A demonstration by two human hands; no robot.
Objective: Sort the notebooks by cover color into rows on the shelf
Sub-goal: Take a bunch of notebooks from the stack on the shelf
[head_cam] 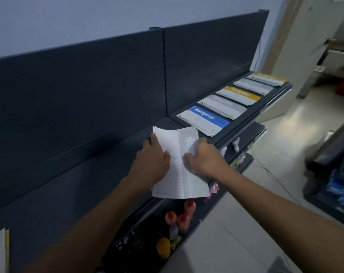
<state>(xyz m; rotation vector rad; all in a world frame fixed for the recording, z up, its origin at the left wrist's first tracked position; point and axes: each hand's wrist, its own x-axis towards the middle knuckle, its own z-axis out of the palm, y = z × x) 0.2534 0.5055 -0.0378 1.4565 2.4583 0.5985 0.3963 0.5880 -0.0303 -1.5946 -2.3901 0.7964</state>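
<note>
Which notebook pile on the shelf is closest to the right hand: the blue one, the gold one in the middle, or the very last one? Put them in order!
From the right hand:
1. blue pile, just beyond it.
2. middle gold pile, further along.
3. last pile, at the shelf's far end.

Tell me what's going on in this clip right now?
A person holds a stack of grey-covered notebooks in both hands, left hand and right hand, over the dark shelf. Five stacks already lie in a row further along: blue, grey, yellow, grey, yellow.
</note>
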